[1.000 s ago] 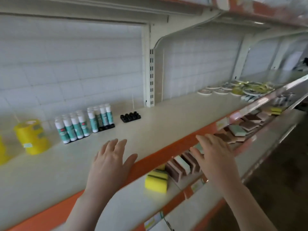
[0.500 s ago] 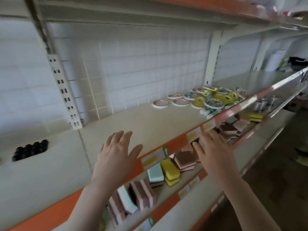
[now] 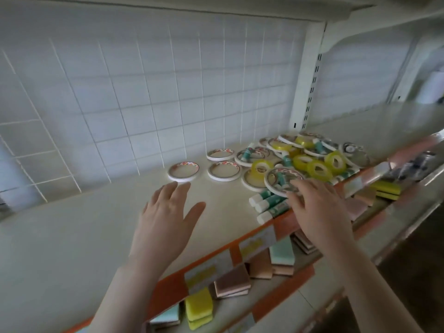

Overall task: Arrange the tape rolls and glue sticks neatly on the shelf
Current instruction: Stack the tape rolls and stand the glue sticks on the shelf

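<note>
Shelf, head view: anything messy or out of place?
Yes. Tape rolls and glue sticks lie jumbled at the shelf's right end, overlapping, sticks on their sides. Four white rolls lie flat apart.

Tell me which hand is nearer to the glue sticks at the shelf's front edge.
Right. The right hand is just right of the glue sticks, nearly touching them; the left hand hovers over bare shelf well to their left.

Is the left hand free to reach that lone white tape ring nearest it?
Probably yes: the left hand is open, and only bare shelf lies between it and the white tape ring.
</note>
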`<state>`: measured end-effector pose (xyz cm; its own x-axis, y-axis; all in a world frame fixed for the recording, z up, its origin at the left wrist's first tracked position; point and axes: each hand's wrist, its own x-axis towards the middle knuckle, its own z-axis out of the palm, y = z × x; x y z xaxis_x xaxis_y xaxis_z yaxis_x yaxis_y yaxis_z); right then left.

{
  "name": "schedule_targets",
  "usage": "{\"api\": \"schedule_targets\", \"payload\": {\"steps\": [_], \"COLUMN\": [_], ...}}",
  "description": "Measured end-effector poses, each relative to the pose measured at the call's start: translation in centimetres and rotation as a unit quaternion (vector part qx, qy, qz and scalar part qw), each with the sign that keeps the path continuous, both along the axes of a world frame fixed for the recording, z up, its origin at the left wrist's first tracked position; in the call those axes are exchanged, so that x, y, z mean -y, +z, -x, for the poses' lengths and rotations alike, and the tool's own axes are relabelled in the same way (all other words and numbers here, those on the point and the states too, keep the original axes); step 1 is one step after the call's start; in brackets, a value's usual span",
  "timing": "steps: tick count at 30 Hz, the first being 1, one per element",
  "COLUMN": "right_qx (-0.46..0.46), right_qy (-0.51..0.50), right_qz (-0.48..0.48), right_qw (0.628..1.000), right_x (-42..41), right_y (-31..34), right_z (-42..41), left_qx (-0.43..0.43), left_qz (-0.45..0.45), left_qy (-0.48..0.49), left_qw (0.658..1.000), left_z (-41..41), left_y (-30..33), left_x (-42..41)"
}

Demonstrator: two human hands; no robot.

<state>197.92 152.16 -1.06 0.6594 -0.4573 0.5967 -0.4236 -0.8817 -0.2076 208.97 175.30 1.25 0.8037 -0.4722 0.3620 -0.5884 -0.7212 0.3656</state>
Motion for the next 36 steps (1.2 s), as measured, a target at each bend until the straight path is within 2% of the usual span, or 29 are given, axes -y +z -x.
{"api": "schedule_targets", "payload": {"steps": [3, 8, 10, 15, 20, 24, 32, 36], "right_qx": [0.004, -0.08, -0.091, -0.051, -0.014, 0.021, 0.042, 0.052], "right_qy": [0.093, 0.283, 0.317, 0.368, 0.378, 0.337, 0.31, 0.308], "right_qz": [0.006, 0.036, 0.043, 0.092, 0.108, 0.117, 0.117, 0.124], "right_qw": [0.996, 0.955, 0.943, 0.924, 0.919, 0.934, 0.943, 0.942], "right_x": [3.7, 7.7, 8.7, 10.1, 11.6, 13.6, 15.9, 16.2], "right_y": [-0.3, -1.0, -1.0, -0.8, -0.5, -0.3, -0.3, -0.5], "right_z": [-1.5, -3.2, -3.6, -4.4, -4.8, -5.0, -5.1, -5.0], "left_qx": [-0.024, -0.057, -0.064, -0.057, -0.045, -0.045, -0.109, -0.145], "left_qz": [0.008, 0.024, 0.027, 0.027, 0.04, 0.037, -0.033, -0.033], "left_qy": [0.065, 0.145, 0.172, 0.215, 0.217, 0.165, 0.075, 0.069], "left_qw": [0.998, 0.987, 0.983, 0.975, 0.974, 0.985, 0.991, 0.986], "left_z": [0.3, 1.9, 2.5, 3.3, 3.8, 4.1, 3.2, 2.4], "left_y": [-0.7, -1.6, -1.6, -1.4, -1.4, -1.1, -0.9, -1.0], "left_x": [3.7, 8.6, 9.7, 10.7, 11.4, 12.3, 14.3, 14.6]}}
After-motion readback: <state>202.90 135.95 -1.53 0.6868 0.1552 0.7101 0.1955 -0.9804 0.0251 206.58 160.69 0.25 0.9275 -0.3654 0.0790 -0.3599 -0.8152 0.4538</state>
